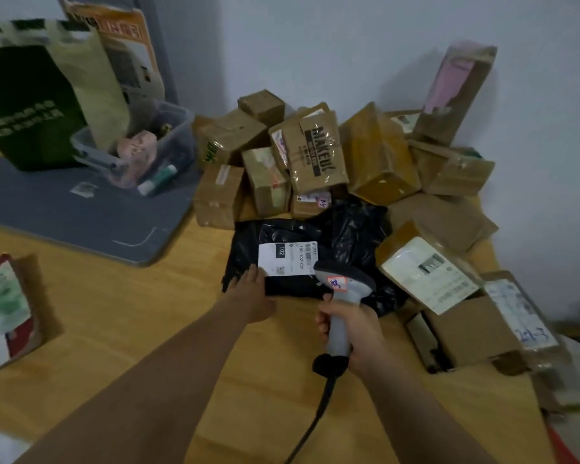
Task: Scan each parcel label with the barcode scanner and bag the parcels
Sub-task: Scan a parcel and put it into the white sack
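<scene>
A black plastic mailer parcel (345, 229) lies flat on the wooden table (121, 313), its white label (287, 257) facing up. My left hand (252, 293) rests with straight fingers on the parcel's near left edge, beside the label. My right hand (352, 333) grips the handle of a grey barcode scanner (344, 286). The scanner's head hangs just over the label's right end, and its black cable runs down toward me. Behind and to the right rises a heap of brown cardboard parcels (315, 152).
A grey mat (81, 212) at the left carries a clear plastic bin (141, 145) and a green bag (31, 105). Another box (10, 309) sits at the far left edge. More boxes (466, 326) crowd the table's right side. A white wall stands behind.
</scene>
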A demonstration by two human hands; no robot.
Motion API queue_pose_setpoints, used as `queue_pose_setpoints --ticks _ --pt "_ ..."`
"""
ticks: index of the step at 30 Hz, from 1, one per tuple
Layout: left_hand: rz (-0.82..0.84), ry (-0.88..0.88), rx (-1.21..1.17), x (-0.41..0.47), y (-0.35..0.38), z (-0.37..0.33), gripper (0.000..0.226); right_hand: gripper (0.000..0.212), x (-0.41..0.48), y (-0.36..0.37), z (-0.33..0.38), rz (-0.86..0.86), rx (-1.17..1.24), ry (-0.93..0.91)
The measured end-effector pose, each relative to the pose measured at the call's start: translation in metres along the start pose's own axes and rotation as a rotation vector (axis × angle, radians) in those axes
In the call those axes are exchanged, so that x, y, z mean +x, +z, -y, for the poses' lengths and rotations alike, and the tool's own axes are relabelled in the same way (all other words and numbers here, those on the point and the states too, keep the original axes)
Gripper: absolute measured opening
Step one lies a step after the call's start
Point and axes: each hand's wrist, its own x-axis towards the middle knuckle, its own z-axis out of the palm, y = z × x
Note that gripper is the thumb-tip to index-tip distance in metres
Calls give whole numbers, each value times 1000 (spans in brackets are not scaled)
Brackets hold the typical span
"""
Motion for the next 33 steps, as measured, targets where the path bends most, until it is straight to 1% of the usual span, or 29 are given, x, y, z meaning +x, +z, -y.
queue_pose_setpoints --ticks 3,6,10,13,15,16,17,18,19,20,21,22,24,25,26,29,31,33 --pt "1 -49 13 -17 8 2 85 4 8 -11 -3 -1 -17 8" --pt "-50 -71 59 -46 20 -2 82 5 6 -10 -7 7 -19 28" --pt "-49 -96 -8 -89 40 0 60 4 -4 0 -17 26 -49 18" --pt "30 36 -17 -124 46 1 40 4 -18 10 -27 47 -83 14" --pt "49 106 -127 -136 50 9 34 4 -29 17 -34 52 -109 22" --pt "29 135 -154 -138 49 15 32 5 -34 20 -37 56 -114 30" --pt "-40 171 -127 -137 47 24 27 8 -40 23 -39 62 -115 38" --pt "-167 210 -74 -134 46 35 20 11 -45 25 -41 70 -117 49" --pt "-280 228 -17 -130 46 47 20 14 -50 27 -43 78 -123 60" --pt "-360 217 14 -126 45 58 30 16 -54 29 -45 85 -136 69" --pt "-368 197 41 -123 46 68 42 18 -58 31 -46 89 -152 71" --pt "-295 150 62 -123 45 75 53 17 -62 33 -48 90 -167 67" --pt "-103 68 31 -120 51 88 63 13 -69 38 -50 93 -187 54" --pt "-31 60 -7 -120 53 92 65 11 -73 40 -51 95 -195 49" --pt "-23 70 -36 -122 54 92 64 10 -75 42 -51 95 -204 45" --pt "-162 109 -75 -131 52 91 54 9 -80 49 -47 89 -241 40" --pt "-257 118 -67 -134 50 94 54 9 -84 54 -43 89 -273 29" --pt "-275 91 -80 -135 44 96 51 6 -89 60 -40 78 -313 2"
